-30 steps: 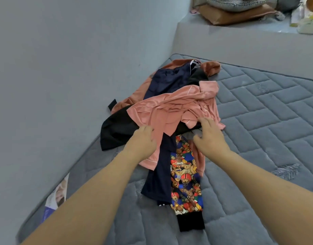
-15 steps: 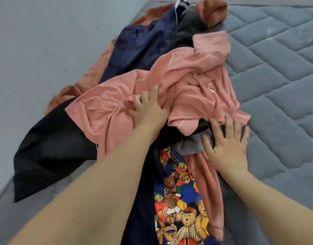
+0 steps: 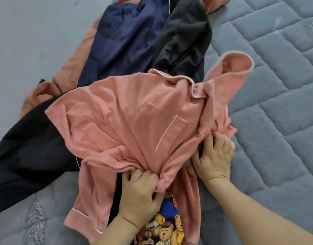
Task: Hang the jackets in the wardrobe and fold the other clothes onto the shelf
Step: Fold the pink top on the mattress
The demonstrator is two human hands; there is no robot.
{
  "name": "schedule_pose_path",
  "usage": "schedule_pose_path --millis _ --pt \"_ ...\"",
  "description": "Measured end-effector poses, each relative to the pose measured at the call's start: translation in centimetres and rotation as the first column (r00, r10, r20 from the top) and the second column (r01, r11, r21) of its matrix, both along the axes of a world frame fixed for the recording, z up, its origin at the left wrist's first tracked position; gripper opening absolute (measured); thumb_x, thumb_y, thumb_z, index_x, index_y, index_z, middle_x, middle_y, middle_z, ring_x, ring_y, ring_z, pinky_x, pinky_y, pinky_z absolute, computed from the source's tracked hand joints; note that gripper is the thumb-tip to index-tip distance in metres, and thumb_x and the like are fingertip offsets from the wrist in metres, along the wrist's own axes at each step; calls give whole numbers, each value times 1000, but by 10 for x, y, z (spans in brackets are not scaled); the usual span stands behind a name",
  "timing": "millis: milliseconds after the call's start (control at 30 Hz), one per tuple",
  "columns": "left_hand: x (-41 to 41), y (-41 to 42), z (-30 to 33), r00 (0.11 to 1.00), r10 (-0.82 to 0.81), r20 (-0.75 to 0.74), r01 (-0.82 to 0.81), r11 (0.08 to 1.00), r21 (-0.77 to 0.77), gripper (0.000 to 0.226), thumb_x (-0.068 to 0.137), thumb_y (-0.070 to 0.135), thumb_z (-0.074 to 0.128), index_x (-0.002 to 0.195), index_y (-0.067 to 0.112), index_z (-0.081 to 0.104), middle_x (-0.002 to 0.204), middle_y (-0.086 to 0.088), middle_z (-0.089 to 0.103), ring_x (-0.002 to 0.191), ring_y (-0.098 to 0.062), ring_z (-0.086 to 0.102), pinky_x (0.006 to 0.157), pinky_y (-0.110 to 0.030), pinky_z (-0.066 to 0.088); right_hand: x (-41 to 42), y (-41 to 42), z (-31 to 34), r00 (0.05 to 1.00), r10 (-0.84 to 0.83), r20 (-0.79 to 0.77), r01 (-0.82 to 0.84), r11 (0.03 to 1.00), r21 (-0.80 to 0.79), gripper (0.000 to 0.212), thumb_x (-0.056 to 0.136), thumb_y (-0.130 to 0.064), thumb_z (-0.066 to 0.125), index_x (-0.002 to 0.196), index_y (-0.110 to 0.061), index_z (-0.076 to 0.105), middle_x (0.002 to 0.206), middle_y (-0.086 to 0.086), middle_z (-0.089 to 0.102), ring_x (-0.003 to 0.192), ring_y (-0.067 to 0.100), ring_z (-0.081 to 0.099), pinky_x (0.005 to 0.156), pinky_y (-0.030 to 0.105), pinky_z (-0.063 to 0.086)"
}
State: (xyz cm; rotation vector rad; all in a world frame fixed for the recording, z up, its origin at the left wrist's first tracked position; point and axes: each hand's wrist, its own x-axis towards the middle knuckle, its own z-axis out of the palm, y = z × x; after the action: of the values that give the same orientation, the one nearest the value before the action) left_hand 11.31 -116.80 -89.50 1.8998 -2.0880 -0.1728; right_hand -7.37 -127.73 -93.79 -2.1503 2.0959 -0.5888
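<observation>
A pink pyjama shirt (image 3: 127, 121) with white piping and a chest pocket lies on top of a heap of clothes on the grey quilted mattress (image 3: 276, 103). My left hand (image 3: 139, 193) grips a bunch of its lower hem. My right hand (image 3: 214, 156) grips the shirt's right edge, fingers curled into the cloth. Under the shirt lie a navy garment (image 3: 127, 38), a dark grey garment (image 3: 184, 43), a black garment (image 3: 28, 152), an orange-brown garment (image 3: 70, 68) and a teddy-bear print piece (image 3: 164, 230).
A grey wall (image 3: 28, 41) runs along the left side of the mattress, right behind the heap. Open quilted mattress stretches to the right of the clothes. No wardrobe or shelf is in view.
The view has come closer to the heap. My left hand slid down from the shirt's middle to its hem and took hold. My right hand went from flat to gripping the shirt's edge.
</observation>
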Motion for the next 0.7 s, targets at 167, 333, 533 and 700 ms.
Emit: schedule_pose_path --millis 167,333,533,700 --pt "-5 0 -38 976 -4 216 23 996 -88 22 78 43 55 76 21 52 77 -2 56 77 -27 43 72 -41 29 -1 0 2 994 26 -106 -22 999 41 51 80 -41 40 87 2 66 81 27 60 82 40 54 83 47 37" --pt "-3 1 -39 976 7 217 30 985 -168 21 81 40 54 78 19 53 79 -4 56 78 -29 42 74 -42 30 -2 1 22 999 29 27 -34 982 185 32 76 -39 48 56 -15 56 58 14 60 63 36 60 69 40 41" --pt "-1 0 -40 977 13 213 33 976 -213 22 87 36 50 79 16 53 81 -5 53 81 -29 43 76 -42 28 -32 45 28 976 120 183 -128 991 36 15 74 -23 63 64 -11 64 71 16 68 69 38 63 66 38 42" --pt "-11 6 -18 937 25 349 0 997 -73 37 86 36 43 78 8 66 80 -14 65 84 -37 55 79 -47 33 -89 150 32 978 190 89 -197 978 70 31 86 -30 51 97 -14 75 101 11 73 95 36 65 77 37 53"
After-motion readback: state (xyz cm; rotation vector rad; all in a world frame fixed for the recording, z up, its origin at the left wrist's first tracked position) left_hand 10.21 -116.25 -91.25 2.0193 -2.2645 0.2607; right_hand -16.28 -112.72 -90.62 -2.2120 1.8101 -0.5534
